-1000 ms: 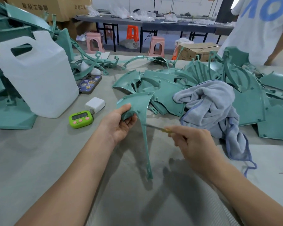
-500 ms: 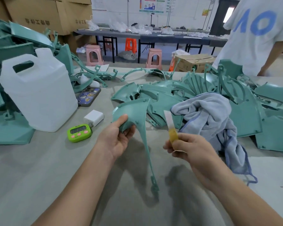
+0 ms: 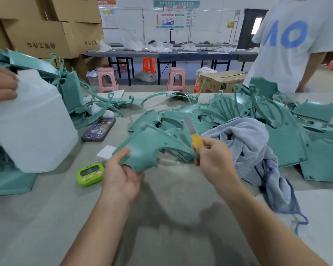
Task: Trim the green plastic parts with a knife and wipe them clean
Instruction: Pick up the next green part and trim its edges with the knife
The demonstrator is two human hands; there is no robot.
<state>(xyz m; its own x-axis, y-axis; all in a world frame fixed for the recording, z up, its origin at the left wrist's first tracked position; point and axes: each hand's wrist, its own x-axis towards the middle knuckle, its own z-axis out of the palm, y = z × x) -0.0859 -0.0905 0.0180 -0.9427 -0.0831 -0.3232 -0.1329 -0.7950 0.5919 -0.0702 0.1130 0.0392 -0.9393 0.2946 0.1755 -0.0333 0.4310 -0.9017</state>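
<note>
Pinching green plastic part (image 3: 148,144) in left hand (image 3: 121,175) grip; clamping yellow-handled knife (image 3: 194,134) in right hand (image 3: 213,160) grip, blade upright. Could slip off thin edge mid-trim, nick left hand.

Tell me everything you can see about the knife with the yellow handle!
The knife is small: a flat pale grey blade, metal by its look, and a yellow handle. The blade points up, tilted slightly left. The right hand pinches the handle, above the table, by the end of the green part that the left hand grips. Only that hand seems to touch it.
</note>
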